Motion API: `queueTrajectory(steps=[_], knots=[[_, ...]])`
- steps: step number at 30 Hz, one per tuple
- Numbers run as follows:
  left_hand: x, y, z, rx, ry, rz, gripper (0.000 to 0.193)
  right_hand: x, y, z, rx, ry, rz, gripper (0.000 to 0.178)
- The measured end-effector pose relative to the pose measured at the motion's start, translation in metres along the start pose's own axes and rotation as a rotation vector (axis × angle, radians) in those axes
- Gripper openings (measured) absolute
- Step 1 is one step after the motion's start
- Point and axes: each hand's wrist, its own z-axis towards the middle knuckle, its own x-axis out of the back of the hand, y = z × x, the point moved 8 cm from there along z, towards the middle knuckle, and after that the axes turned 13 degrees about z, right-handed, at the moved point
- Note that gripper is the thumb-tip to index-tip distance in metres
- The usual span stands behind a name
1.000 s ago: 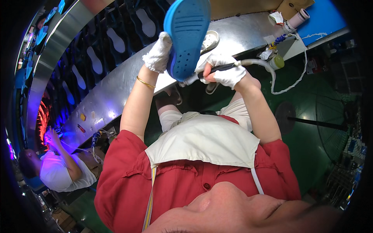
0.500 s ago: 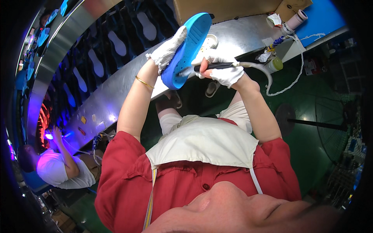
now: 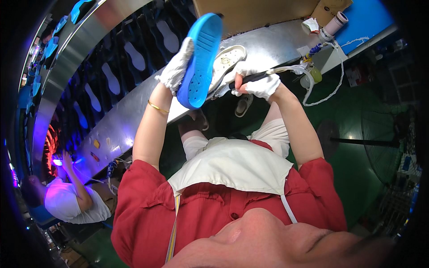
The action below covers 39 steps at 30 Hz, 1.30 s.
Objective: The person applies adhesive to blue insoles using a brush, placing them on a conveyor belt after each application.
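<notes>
My gloved left hand (image 3: pixel 176 67) grips a blue shoe sole (image 3: pixel 201 62) by its left edge, raised above the metal bench. The sole stands tilted, with ridges at its far end and small holes at its near end. In my gloved right hand (image 3: pixel 257 81) is a brush (image 3: pixel 254 77) with a black handle and a white hose (image 3: pixel 308 91) running from its rear end. The pale bristles point left, a short way off the sole. Behind the sole, a white clog (image 3: pixel 230 59) with holes lies on the bench, partly hidden.
Beyond the metal bench (image 3: pixel 116 109) runs a dark conveyor with several pale soles (image 3: pixel 135 56). A cardboard box (image 3: pixel 254 15) stands at the back. At right are a pink cylinder (image 3: pixel 336 23) and a yellow-green container (image 3: pixel 315 75). Another person (image 3: pixel 73 198) works at far left.
My left hand has carried the blue sole to the left. The brush, whose bristles touched the sole's near end, is now apart from it. The white clog shows more.
</notes>
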Motion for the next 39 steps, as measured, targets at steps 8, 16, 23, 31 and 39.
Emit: queueTrajectory(steps=[8, 16, 23, 31, 39], knots=[[0.019, -0.011, -0.021, -0.093, -0.348, -0.664, 0.075, 0.010, -0.025, -0.013, 0.372, 0.234, 0.262, 0.015], [-0.063, -0.065, -0.031, -0.204, -0.264, -0.786, 0.071, 0.018, -0.001, -0.011, 0.593, 0.512, 0.133, 0.019], [-0.070, -0.072, -0.015, -0.233, -0.196, -0.854, 0.079, -0.034, -0.007, -0.019, 0.524, 0.257, 0.139, 0.031], [-0.049, -0.070, 0.002, -0.301, -0.140, -0.838, 0.069, -0.045, -0.017, -0.028, 0.674, 0.316, -0.359, 0.031], [-0.022, -0.056, -0.002, -0.385, -0.048, -0.792, 0.063, -0.062, -0.028, -0.034, 0.714, 0.248, -0.484, 0.021]])
